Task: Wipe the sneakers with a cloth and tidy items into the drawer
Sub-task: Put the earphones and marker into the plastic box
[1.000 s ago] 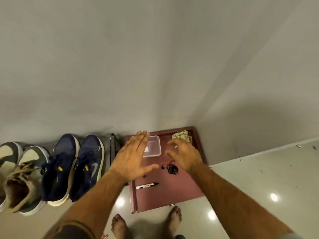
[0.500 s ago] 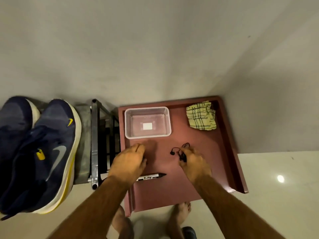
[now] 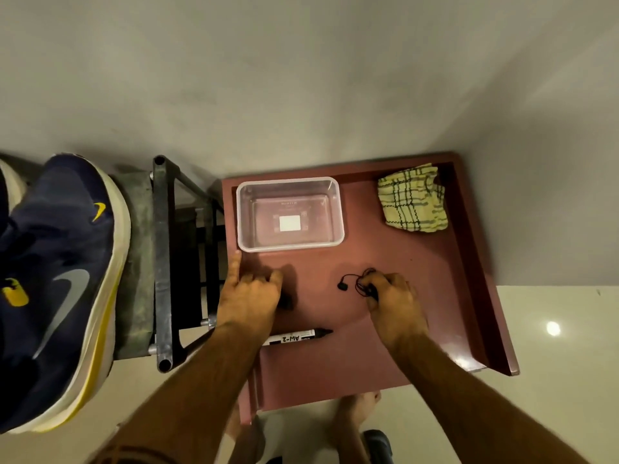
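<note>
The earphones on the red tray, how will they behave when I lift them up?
Probably floppy: the earphones are thin black cable bunched in a loose tangle under the right hand, so loops will likely dangle. One earbud already trails clear of the bunch and may swing. They look light, so little grip should be needed.

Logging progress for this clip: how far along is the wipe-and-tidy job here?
Early. Nothing shows as done: the checked cloth lies untouched and the clear container is empty. In hand: the right hand pinches the earphones. Left: marker, wiping the sneakers.
</note>
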